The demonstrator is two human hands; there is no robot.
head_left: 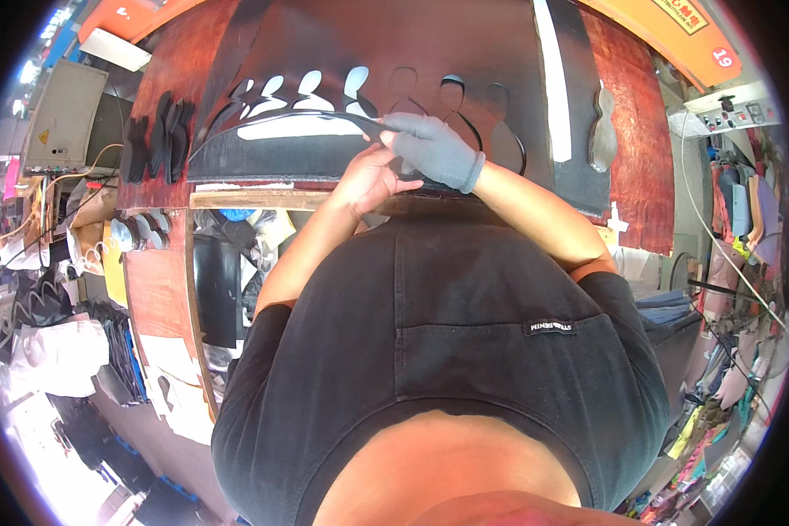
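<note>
Two hands work at the near edge of one large black sheet point(430, 53) spread over a reddish-brown workbench point(640, 158). The right hand point(434, 149) wears a grey glove, and its fingers are closed together, pinching the sheet's cut edge near the row of openings. The bare left hand point(373, 180) lies just beneath it, fingers curled against the same edge; whether it actually grips the material I cannot tell from this angle.

The sheet is matte black and thin. About seven sole-shaped cutouts point(311, 88) run across it in one row: the four on the left show pale through the holes, while the three on the right look darker. A long narrow pale gap point(298, 127) runs below them.

At the bench's left end stands a small stack of black cut pieces point(162, 131), perhaps four or five.
</note>
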